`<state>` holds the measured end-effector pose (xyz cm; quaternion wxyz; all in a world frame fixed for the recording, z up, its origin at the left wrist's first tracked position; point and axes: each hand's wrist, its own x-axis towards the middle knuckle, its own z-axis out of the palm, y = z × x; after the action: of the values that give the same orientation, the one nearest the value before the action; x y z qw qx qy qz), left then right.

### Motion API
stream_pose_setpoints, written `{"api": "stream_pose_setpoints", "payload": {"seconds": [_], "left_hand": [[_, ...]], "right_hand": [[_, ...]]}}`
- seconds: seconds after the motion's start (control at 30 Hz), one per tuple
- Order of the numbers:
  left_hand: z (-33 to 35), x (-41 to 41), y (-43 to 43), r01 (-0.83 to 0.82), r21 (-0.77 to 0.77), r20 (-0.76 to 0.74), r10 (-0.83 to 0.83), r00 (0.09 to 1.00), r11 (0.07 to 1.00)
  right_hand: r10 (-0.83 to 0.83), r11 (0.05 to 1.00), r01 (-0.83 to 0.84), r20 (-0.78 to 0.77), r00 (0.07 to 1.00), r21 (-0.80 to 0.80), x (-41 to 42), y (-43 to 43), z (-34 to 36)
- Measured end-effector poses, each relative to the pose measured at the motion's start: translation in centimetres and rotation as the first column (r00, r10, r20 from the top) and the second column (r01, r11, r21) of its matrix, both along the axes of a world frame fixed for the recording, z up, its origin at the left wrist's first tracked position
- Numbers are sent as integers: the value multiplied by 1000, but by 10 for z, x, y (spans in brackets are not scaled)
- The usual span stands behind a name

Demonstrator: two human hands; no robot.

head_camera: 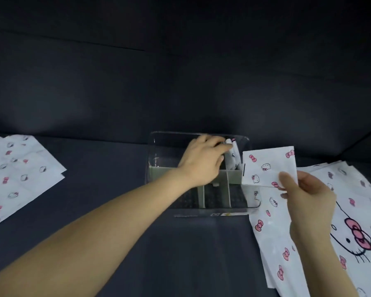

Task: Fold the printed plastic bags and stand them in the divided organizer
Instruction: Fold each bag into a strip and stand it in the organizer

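- We look down on a dark sofa seat (116,243), with its dark backrest (180,82) filling the view toward 12 o'clock.
- The clear organizer (212,207) sits at the centre of the seat, split by grey-green dividers (200,196) into several compartments.
- In its far compartment at 1 o'clock, a few folded bags already stored (235,157) stand upright against the right wall.
- Our left hand (204,159) reaches in from 7 o'clock, fingers stretched nearly straight with the tips at the top of those standing bags. The hand is blurred, and we see no grip on anything.
- The left forearm crosses the organizer's near-left corner and hides part of the dividers and the compartments there.
- Our right hand (308,196) comes in from 4 o'clock and pinches a folded bag (268,166), thumb on the front and fingers behind. The bag is held upright in the air just beside the organizer at 3 o'clock.
- That held bag covers the organizer's right wall and far-right corner from our view.
- A spread of unfolded bags (276,243) lies flat on the seat at 4 o'clock, touching the organizer's near-right corner, white with pink bows and cat faces.
- A second pile of flat bags (19,174) lies at 9 o'clock, well apart from the organizer.
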<state>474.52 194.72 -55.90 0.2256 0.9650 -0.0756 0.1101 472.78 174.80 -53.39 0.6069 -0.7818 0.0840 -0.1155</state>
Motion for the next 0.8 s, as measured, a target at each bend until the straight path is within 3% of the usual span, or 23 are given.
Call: {"api": "stream_pose_setpoints", "payload": {"seconds": [0.13, 0.23, 0.4, 0.57, 0.7, 0.8], "left_hand": [[-8, 39, -21, 145, 263, -122, -116, 986, 954], [-13, 47, -21, 146, 319, -137, -107, 985, 936], [-22, 37, -8, 131, 288, -84, -111, 990, 949], [-22, 31, -8, 110, 259, -62, -97, 993, 960], [-24, 25, -10, 76, 230, -48, -67, 997, 970], [-27, 17, -6, 47, 179, -7, -47, 999, 983]], "right_hand": [[-91, 985, 105, 100, 991, -134, 23, -4, -2], [-82, 954, 126, 167, 983, -272, 39, 4, -4], [69, 818, 101, 270, 960, -566, 63, 25, -15], [247, 630, 25, 231, 941, -776, 79, 39, -37], [304, 536, -31, 159, 939, -844, 84, 41, -57], [352, 504, -4, 202, 914, -864, 84, 40, -70]]}}
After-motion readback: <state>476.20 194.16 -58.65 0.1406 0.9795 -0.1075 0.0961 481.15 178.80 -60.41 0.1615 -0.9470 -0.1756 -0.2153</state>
